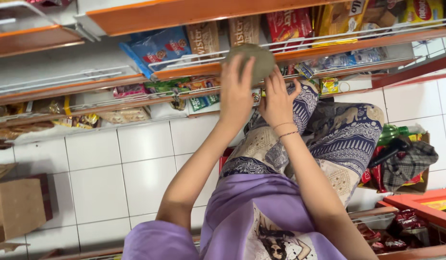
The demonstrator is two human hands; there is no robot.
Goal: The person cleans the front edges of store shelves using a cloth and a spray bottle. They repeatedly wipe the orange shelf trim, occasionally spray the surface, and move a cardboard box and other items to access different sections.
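My left hand (pixel 236 91) is raised in front of the shelves and grips a rounded grey-green cloth pad (pixel 255 58) from the left, fingers wrapped over it. My right hand (pixel 277 100), with thin bracelets at the wrist, is just below and to the right. Its fingers are spread and their tips touch the pad's lower edge. The pad sits against the wire rail of an orange shelf (pixel 329 47). Below my arms I see my purple shirt (pixel 242 212) and patterned blue-and-cream trousers (pixel 338 139).
Orange shelves with white wire rails hold snack packets: blue bags (pixel 158 48), brown boxes (pixel 203 38), red and yellow packs (pixel 290 24). A white tiled floor (pixel 112 173) lies left, with a cardboard box (pixel 18 204). At right, a box holds a green bottle (pixel 394 131) and checked cloth (pixel 408 163).
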